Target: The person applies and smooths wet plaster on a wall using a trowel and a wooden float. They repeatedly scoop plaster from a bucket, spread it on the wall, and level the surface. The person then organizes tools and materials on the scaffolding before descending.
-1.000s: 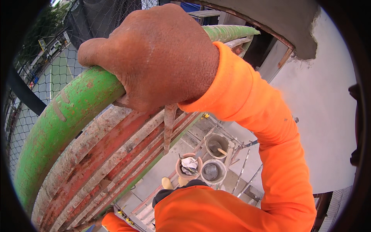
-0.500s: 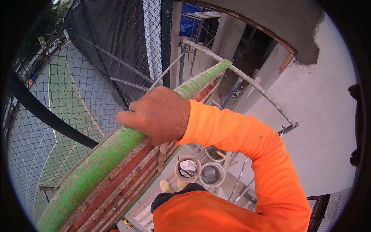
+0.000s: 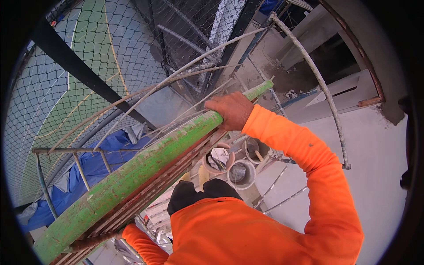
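Observation:
A long green metal scaffold plank (image 3: 145, 161) with reddish-brown slats on its side slants from the lower left toward the upper right. My right hand (image 3: 232, 110) is closed over its green edge near the far end, the arm in an orange sleeve reaching across from the right. Low on the left, my left hand (image 3: 120, 234) is beside the plank's lower side, next to a rusty bar (image 3: 95, 241). The plank and its own sleeve mostly cover that hand, and its fingers are hidden.
Below stand a pinkish bucket (image 3: 206, 164) with white material, a grey bucket (image 3: 252, 176) and another bucket (image 3: 265, 149) holding a tool. Scaffold pipes (image 3: 324, 90) curve around me. A net fence (image 3: 48, 115) and blue tarp (image 3: 75, 181) lie left; a plastered wall (image 3: 375, 154) right.
My right hand and the plank's far end have shifted right and away from me. My left sleeve now shows at the lower left. The view has turned, bringing the blue tarp into sight.

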`<state>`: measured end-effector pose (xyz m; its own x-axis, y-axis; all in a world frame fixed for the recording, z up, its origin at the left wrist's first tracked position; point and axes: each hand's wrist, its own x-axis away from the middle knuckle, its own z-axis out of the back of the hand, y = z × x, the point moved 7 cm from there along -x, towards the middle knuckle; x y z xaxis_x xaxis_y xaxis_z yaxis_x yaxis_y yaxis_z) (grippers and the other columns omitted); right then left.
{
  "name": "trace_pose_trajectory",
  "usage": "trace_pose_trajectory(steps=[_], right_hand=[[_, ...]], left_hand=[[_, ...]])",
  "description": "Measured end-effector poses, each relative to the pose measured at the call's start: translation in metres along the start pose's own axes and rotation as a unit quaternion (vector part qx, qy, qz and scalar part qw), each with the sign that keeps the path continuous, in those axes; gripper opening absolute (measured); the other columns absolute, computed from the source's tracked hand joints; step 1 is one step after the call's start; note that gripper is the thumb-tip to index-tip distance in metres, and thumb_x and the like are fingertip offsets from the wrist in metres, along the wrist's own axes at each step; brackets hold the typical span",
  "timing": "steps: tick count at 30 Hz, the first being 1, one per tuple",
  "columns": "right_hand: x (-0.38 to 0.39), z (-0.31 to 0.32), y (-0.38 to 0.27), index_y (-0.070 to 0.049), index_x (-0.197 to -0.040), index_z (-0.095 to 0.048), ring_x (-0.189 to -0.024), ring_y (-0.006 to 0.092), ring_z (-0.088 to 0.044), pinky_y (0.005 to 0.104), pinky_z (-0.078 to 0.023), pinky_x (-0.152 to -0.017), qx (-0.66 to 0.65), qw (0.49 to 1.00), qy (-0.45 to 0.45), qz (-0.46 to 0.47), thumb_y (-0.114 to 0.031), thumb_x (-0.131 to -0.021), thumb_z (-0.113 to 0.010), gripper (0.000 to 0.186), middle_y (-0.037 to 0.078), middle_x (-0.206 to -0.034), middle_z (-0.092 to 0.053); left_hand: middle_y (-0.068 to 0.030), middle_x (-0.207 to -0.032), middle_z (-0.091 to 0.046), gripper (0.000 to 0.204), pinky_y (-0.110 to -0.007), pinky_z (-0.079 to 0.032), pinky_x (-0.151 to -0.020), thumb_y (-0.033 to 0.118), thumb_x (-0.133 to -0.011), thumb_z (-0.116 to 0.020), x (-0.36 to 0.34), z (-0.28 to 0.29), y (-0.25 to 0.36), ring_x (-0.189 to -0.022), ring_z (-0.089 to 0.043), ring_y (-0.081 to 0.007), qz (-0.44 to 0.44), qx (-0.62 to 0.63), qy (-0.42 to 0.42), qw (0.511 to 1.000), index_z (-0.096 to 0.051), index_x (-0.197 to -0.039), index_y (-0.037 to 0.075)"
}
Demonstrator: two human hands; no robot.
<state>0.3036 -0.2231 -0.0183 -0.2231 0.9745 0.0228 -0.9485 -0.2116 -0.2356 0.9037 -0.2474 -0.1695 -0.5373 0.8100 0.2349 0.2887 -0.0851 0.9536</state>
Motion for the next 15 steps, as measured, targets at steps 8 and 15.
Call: trace_pose_trajectory(steps=[8,15], right_hand=[[-0.011,-0.042,0.026,-0.014,-0.115,-0.062,-0.094,0.0386,-0.074,0.0532,-0.058,-0.076,-0.026,0.999,0.026,0.007,-0.025,-0.069,-0.090,0.055,0.011,-0.102,-0.073],[-0.006,-0.018,0.025,-0.015,-0.112,-0.064,-0.091,0.0386,-0.074,0.0527,-0.058,-0.074,-0.036,0.996,0.082,0.013,-0.024,-0.073,-0.086,0.046,0.010,-0.098,-0.074]], left_hand=[[-0.0202,-0.123,-0.056,0.079,-0.049,-0.045,-0.098,0.073,-0.102,-0.042,0.004,0.020,0.021,-0.113,-0.054,-0.0338,-0.019,-0.021,0.027,0.999,-0.048,-0.131,0.001],[-0.0197,-0.121,-0.056,0.077,-0.048,-0.045,-0.096,0.073,-0.103,-0.042,0.001,0.023,0.037,-0.111,-0.054,-0.0332,-0.036,-0.032,0.036,0.998,-0.049,-0.129,0.001]])
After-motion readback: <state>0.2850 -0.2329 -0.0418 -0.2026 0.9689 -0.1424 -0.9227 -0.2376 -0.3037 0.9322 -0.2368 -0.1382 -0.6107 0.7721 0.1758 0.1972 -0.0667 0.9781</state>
